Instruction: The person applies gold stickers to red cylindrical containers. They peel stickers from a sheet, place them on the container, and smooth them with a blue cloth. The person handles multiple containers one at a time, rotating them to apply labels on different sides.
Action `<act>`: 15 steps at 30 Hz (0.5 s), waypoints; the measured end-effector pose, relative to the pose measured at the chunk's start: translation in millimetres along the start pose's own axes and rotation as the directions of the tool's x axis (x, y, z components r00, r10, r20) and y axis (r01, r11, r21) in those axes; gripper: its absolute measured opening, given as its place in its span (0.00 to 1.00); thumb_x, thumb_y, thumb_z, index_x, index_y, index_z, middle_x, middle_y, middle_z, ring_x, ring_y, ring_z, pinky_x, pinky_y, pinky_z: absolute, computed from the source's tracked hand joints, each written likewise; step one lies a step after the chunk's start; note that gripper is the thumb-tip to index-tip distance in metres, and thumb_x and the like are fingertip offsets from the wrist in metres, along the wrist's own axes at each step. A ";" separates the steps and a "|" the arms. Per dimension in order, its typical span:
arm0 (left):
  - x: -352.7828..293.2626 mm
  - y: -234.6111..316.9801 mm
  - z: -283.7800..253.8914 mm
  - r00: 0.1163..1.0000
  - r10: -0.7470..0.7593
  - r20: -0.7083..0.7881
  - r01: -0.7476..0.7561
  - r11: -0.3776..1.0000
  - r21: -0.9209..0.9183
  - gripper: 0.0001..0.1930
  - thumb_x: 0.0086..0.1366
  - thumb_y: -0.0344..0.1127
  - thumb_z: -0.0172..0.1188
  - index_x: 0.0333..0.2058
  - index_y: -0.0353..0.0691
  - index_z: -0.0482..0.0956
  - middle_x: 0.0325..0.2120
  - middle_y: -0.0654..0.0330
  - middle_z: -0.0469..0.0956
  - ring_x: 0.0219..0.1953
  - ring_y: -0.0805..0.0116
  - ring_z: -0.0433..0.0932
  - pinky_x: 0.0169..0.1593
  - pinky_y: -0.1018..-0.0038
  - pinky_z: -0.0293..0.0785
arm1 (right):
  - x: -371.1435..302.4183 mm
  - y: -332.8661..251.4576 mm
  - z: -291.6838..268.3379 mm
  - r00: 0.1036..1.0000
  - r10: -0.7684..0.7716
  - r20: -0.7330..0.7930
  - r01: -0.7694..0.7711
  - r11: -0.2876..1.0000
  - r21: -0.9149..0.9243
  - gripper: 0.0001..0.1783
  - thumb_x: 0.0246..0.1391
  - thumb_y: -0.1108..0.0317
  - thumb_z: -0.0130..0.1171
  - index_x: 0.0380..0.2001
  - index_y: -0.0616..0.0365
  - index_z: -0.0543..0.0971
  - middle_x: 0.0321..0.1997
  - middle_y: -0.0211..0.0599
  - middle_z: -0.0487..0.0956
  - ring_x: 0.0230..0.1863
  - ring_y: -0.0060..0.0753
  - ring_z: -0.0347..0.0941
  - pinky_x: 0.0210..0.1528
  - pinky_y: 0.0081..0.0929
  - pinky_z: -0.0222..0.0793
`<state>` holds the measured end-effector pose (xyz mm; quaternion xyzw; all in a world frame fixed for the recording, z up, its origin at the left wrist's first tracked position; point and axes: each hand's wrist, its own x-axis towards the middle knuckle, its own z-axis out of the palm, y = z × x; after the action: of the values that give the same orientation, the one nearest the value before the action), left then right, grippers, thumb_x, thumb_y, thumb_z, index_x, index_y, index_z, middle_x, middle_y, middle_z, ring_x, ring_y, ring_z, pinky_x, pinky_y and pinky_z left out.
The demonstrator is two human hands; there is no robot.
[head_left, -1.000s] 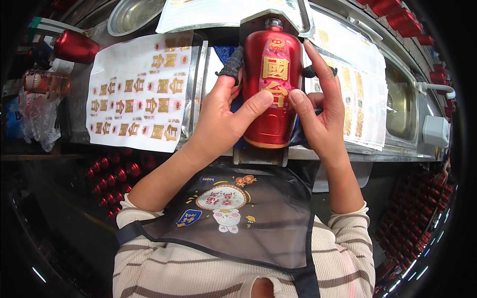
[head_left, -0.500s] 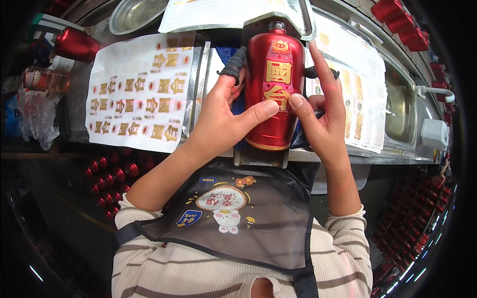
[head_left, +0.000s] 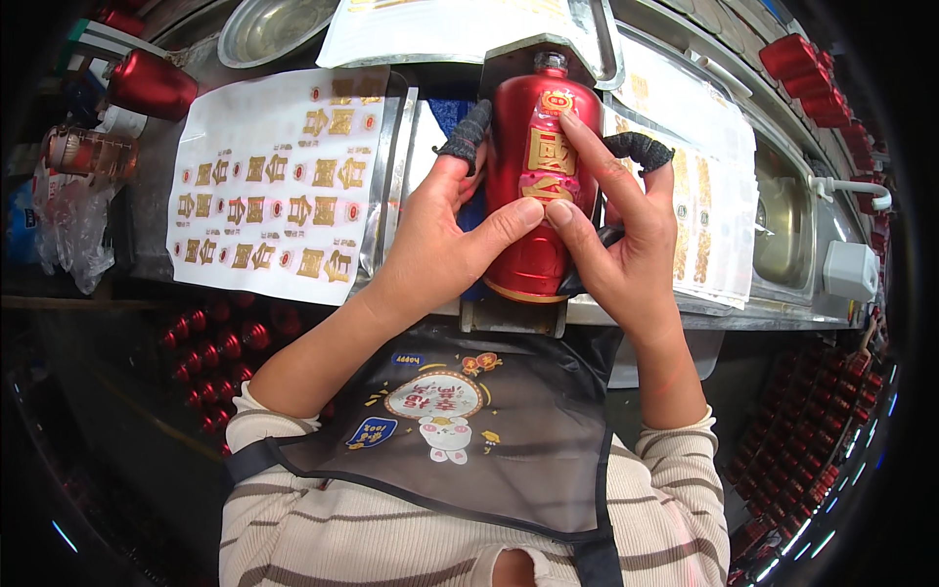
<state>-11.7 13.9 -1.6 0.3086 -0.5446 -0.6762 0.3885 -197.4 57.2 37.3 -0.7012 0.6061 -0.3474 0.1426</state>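
A red metallic bottle [head_left: 536,245] with gold raised characters and a small round emblem lies face up in a metal cradle [head_left: 514,315], its neck pointing away from me. My left hand [head_left: 445,230] wraps the bottle's left side, its thumb pressing on the lower gold character; a black finger cover is on one finger. On the right side, my right hand [head_left: 631,230] presses its thumb beside the left one. The right index fingertip touches the bottle just below the emblem, while another finger, in a black cover, is bent off to the side. Both thumbs partly hide the lower character.
A sheet of gold character stickers [head_left: 269,186] lies to the left, and more sheets [head_left: 719,245] lie to the right. Further out are a metal bowl [head_left: 276,29], a spare red bottle [head_left: 152,83], a glass cup [head_left: 93,154] and a sink [head_left: 787,230]. Several red bottles [head_left: 802,450] stand low down.
My right index finger has come from beyond the bottle's right edge onto its front, below the emblem. The right thumb has slid toward the left thumb, covering more of the lower character.
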 end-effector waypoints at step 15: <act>-2.8 -5.3 2.4 0.998 -0.047 -0.030 0.050 0.992 0.119 0.38 0.65 0.33 0.65 0.67 0.27 0.54 0.64 0.46 0.63 0.67 0.61 0.64 0.70 0.63 0.59 | 13.7 5.5 0.3 0.995 -0.096 -0.023 0.092 0.988 -0.124 0.31 0.52 0.57 0.68 0.62 0.36 0.77 0.31 0.41 0.81 0.30 0.39 0.61 0.30 0.31 0.68</act>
<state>-13.3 18.0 -6.3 0.3536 -0.5710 -0.6475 0.3601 -200.9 42.9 38.0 -0.7315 0.5945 -0.3257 0.0739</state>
